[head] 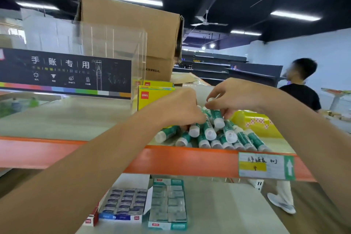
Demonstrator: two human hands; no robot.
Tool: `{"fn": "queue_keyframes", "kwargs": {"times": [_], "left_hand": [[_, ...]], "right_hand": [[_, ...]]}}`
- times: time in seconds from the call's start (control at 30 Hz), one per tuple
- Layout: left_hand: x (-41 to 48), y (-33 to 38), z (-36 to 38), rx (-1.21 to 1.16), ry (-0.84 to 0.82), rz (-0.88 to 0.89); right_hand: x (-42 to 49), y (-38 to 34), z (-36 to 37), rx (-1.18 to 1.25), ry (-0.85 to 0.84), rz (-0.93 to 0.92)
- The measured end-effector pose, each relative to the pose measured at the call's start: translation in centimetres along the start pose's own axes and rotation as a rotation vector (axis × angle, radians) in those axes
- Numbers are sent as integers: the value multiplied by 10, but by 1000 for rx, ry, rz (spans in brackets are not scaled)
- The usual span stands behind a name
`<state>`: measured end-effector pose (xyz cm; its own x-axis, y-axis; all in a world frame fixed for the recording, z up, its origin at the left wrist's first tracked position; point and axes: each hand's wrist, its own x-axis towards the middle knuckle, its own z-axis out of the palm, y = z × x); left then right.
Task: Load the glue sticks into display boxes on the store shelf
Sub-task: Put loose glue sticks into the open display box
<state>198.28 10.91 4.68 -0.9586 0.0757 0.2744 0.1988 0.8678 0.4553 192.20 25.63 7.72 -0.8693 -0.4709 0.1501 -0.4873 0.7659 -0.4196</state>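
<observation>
Store shelf (66,118), orange-edged: glue sticks (228,137) heaped by the front edge, near yellow display box (152,99). Right grip (235,95) pinches one glue stick (218,118) atop heap. Left grip (178,108) curled onto heap; its hold hidden.

I'm looking at a stationery shop: orange-edged shelf (190,159) with price label (266,166), boxed erasers (123,205) lower centre, display sign (64,71) left.
</observation>
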Motion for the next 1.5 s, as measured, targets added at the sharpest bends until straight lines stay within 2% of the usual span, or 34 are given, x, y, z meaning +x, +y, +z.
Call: {"fn": "queue_keyframes", "kwargs": {"times": [0.27, 0.57, 0.73, 0.83, 0.93, 1.07, 1.27, 1.5], "left_hand": [[-1, 2, 4, 242, 28, 28], [-3, -9, 10, 208, 89, 35], [-13, -15, -3, 202, 254, 173], [-22, -33, -16, 316, 376, 311], [-28, -51, -22, 598, 487, 461], [-32, -65, -24, 795, 490, 434], [-42, -75, -19, 889, 517, 407], [-48, -78, -26, 905, 519, 491]], "right_hand": [[6, 4, 8, -137, 42, -41], [4, -1, 9, -195, 94, -96], [7, -7, 7, -157, 163, -122], [7, -12, 4, -120, 200, -146], [7, -19, 4, -96, 212, -173], [9, -29, 8, -106, 222, -183], [8, -37, 15, -120, 242, -198], [4, -41, 18, -125, 248, -210]]}}
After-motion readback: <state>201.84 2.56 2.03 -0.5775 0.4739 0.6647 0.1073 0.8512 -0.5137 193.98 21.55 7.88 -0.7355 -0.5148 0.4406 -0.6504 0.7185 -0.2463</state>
